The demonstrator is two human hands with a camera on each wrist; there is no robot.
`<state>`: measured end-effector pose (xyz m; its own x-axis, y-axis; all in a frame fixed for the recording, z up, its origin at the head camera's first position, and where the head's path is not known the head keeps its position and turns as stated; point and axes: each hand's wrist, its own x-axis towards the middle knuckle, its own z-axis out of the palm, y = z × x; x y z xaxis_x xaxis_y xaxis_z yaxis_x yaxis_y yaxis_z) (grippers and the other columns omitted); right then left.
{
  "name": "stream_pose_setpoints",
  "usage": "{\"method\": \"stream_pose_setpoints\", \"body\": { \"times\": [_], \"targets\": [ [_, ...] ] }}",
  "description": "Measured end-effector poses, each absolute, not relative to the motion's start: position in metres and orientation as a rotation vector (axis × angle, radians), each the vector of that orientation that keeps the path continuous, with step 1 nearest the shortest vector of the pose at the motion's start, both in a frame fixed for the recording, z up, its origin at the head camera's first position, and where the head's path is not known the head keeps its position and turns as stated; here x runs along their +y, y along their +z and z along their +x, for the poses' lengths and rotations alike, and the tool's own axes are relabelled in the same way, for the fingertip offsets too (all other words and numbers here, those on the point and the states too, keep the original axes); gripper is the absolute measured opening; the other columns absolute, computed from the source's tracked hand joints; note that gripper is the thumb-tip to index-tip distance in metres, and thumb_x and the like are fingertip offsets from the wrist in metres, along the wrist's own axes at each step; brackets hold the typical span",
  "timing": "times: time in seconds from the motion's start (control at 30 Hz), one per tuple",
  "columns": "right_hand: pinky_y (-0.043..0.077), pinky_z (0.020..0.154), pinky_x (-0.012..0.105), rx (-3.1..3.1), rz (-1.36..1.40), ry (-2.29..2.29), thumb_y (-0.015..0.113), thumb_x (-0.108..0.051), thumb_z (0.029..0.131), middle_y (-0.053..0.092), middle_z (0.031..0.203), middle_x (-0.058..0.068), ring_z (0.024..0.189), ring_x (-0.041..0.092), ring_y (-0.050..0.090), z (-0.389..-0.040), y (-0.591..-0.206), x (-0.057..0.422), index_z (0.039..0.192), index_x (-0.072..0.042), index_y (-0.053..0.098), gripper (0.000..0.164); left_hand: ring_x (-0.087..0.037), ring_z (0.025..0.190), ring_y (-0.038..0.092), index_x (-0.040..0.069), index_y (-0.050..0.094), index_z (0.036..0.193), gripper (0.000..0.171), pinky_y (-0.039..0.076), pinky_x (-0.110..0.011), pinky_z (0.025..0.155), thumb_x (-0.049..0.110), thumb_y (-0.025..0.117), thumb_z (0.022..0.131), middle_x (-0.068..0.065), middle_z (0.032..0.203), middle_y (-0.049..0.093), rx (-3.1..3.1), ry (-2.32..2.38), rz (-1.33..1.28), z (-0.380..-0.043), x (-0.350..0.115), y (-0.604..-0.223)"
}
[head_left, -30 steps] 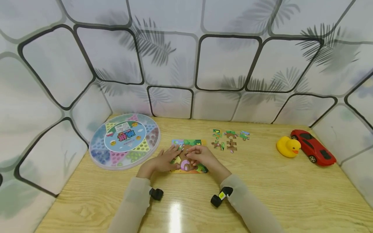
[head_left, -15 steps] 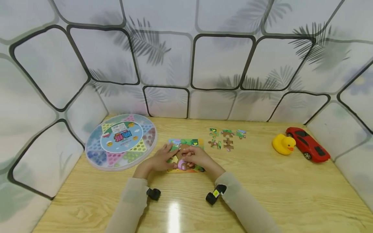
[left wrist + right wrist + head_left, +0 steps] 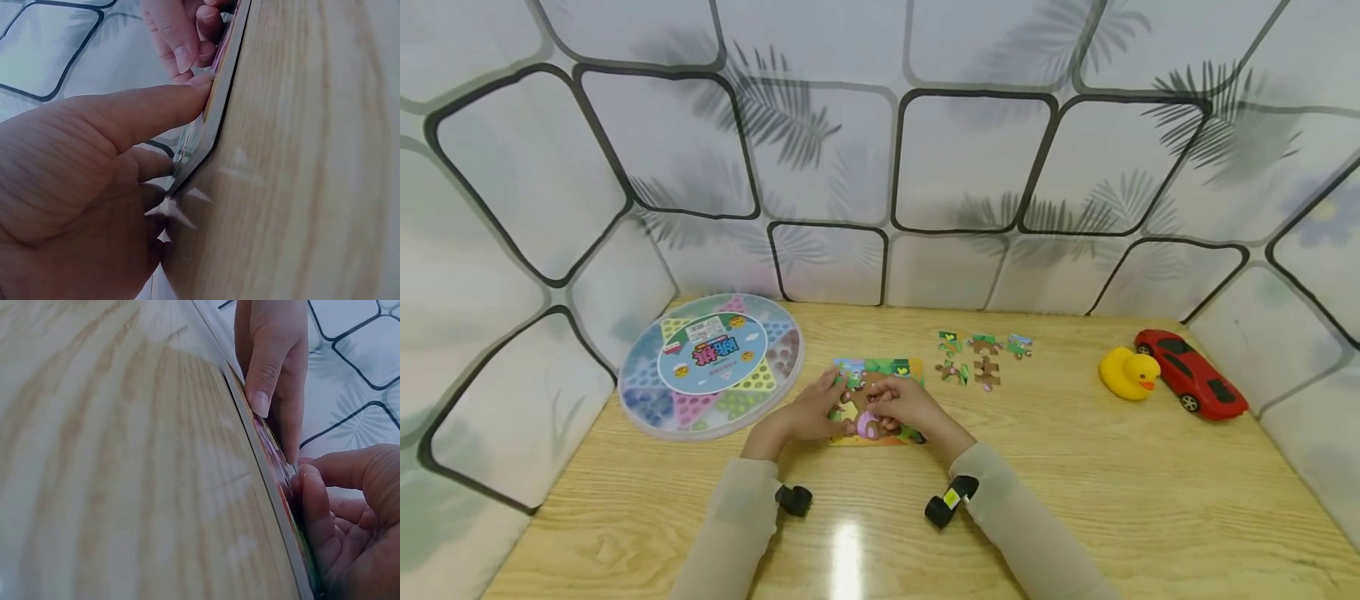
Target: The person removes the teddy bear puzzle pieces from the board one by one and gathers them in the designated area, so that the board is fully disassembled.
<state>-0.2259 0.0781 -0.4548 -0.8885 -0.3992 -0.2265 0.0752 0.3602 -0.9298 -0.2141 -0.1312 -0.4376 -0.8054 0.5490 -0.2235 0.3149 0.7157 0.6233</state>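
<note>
A jigsaw puzzle (image 3: 880, 367) with a brown bear picture lies flat in its thin tray on the table. My left hand (image 3: 808, 412) rests along the tray's left side; in the left wrist view its thumb (image 3: 162, 106) presses on the near rim, while the other fingers lie at the side. Over the bear's middle, my right hand (image 3: 912, 408) has curled fingers, its thumb and index finger (image 3: 337, 465) pinching a small puzzle piece mostly hidden by the fingertips. Several loose puzzle pieces (image 3: 987, 372) lie to the right, beyond the tray.
A round Chinese checkers board (image 3: 711, 367) lies at the left. On the right, a yellow rubber duck (image 3: 1127, 373) stands beside a red toy car (image 3: 1191, 375). A patterned cloth wall (image 3: 977, 167) encloses the back and sides of the wooden table (image 3: 1075, 475).
My left fingers have drawn back leftward, uncovering more of the puzzle's upper left. My right hand has moved slightly down and stays over the bear. The head view has shifted slightly.
</note>
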Motion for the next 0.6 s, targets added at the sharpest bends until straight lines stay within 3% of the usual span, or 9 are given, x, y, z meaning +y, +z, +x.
{"method": "stream_pose_setpoints", "body": {
  "times": [0.3, 0.6],
  "targets": [
    [0.047, 0.052, 0.018, 2.157, -0.231, -1.636, 0.062, -0.005, 0.090, 0.059, 0.075, 0.004, 0.057, 0.008, 0.055, -0.2233, -0.4548, 0.0777, 0.115, 0.003, 0.058, 0.027, -0.039, 0.142, -0.008, -0.009, 0.005, 0.147, 0.096, 0.005, -0.052, 0.114, 0.030, 0.069, 0.087, -0.024, 0.155, -0.006, 2.515, 0.893, 0.579, -0.2135, -0.1307, -0.4394],
    [0.051, 0.053, 0.021, 2.273, -0.059, -1.699, 0.065, -0.010, 0.089, 0.063, 0.081, 0.005, 0.058, 0.009, 0.057, -0.2218, -0.4572, 0.0689, 0.102, 0.002, 0.065, 0.018, -0.040, 0.142, -0.007, -0.011, 0.005, 0.146, 0.096, 0.006, -0.051, 0.114, 0.030, 0.068, 0.087, -0.025, 0.155, -0.005, 2.527, 0.870, 0.587, -0.2148, -0.1315, -0.4389]
  ]
}}
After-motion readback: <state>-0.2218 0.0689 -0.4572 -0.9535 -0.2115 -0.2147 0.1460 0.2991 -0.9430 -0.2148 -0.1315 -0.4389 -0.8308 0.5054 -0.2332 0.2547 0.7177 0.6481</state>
